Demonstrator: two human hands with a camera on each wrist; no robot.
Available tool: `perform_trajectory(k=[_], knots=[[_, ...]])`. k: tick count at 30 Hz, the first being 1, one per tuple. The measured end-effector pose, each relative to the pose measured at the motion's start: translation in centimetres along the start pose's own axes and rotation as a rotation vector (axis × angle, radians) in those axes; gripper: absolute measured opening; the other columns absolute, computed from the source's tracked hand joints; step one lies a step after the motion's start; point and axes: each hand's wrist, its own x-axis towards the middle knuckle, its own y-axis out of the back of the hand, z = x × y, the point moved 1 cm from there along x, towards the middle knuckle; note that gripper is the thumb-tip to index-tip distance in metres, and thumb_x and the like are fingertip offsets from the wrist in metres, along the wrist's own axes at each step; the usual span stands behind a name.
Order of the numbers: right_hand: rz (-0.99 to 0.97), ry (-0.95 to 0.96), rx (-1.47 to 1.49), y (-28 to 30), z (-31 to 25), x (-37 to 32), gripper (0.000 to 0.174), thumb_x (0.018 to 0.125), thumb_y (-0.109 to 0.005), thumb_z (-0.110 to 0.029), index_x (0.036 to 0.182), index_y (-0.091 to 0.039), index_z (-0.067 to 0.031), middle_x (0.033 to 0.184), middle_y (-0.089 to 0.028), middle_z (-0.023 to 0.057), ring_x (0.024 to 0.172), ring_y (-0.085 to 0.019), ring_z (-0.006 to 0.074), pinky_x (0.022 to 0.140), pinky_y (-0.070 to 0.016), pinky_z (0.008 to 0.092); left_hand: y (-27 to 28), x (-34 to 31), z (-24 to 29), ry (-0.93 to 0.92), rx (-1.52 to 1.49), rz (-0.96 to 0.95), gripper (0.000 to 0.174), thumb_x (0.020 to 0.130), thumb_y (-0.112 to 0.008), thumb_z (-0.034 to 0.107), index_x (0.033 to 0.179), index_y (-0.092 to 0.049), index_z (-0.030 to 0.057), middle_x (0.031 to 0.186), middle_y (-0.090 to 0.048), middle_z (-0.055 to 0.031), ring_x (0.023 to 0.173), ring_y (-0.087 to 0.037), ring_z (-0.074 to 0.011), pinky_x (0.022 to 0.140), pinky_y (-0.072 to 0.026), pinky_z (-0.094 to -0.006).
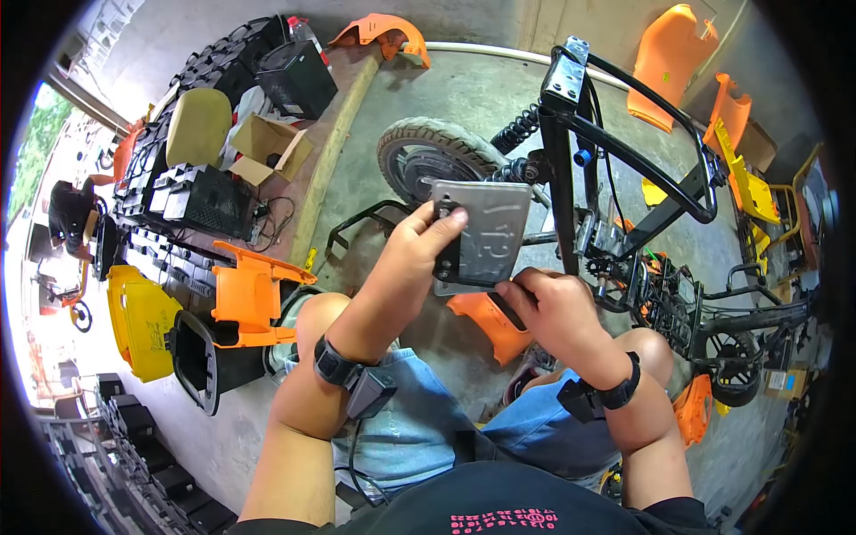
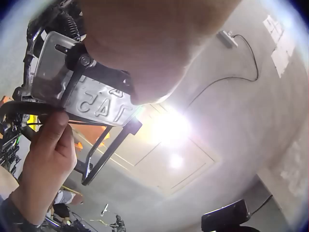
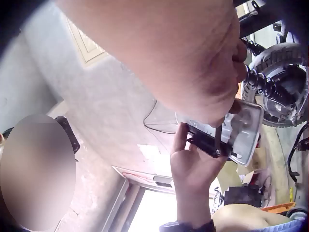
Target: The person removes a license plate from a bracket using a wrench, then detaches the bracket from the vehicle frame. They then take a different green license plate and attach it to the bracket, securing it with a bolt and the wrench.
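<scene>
Lettering in pink (image 1: 499,520) is showing across the front of the person's black shirt, too small to be read. Above the blue denim shorts (image 1: 419,428), both hands are working at chest height over the knees.

The left hand (image 1: 419,254) is curling its fingers and thumb round the left edge of a grey pressed-metal number plate (image 1: 486,236), pinching it together with a black metal bracket (image 1: 448,259) that is lying against its face. The right hand (image 1: 557,312) is closing round a thin metal-shafted tool (image 3: 218,137), whose tip is touching the bracket near the plate's lower edge.

The plate is carrying raised characters that are reading roughly as "121" in the head view; the left wrist view is showing them from the other side, and they cannot be made out with certainty. The plate is rectangular with rounded corners and a raised rim, and is looking dull and unpainted.

Just beyond it, an orange plastic body panel (image 1: 486,325) is lying on the concrete floor (image 1: 464,94), and a stripped black tubular scooter frame (image 1: 642,169) is standing with its grey rubber-tyred wheel (image 1: 428,152). Farther off, a yellow plastic cover (image 1: 143,316), a black box-shaped battery (image 1: 299,76) and more orange fairings (image 1: 669,58) are lying about.
</scene>
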Motion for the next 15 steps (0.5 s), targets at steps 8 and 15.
perform_trajectory(k=[8, 15], knots=[[0.014, 0.21, -0.117, -0.7, 0.2, -0.3, 0.022, 0.087, -0.071, -0.024, 0.077, -0.065, -0.0057, 0.068, -0.064, 0.0111, 0.056, -0.064, 0.0289, 0.051, -0.0506, 0.0398, -0.1, 0.1, -1.7, 0.011, 0.562, -0.091, 0.028, 0.095, -0.063, 0.02, 0.114, -0.062, -0.0009, 0.095, -0.066, -0.0047, 0.085, -0.057, -0.0088, 0.077, -0.0482, -0.0276], [0.045, 0.394, -0.245, -1.4, 0.2, -0.7, 0.021, 0.086, -0.07, -0.025, 0.075, -0.062, -0.0087, 0.066, -0.059, 0.0057, 0.057, -0.063, 0.0238, 0.049, -0.0507, 0.0366, -0.3, 0.0, -2.1, 0.098, 0.785, -0.141, 0.026, 0.094, -0.063, 0.016, 0.114, -0.063, -0.0013, 0.099, -0.068, -0.0041, 0.089, -0.057, -0.0091, 0.084, -0.0473, -0.0286]])
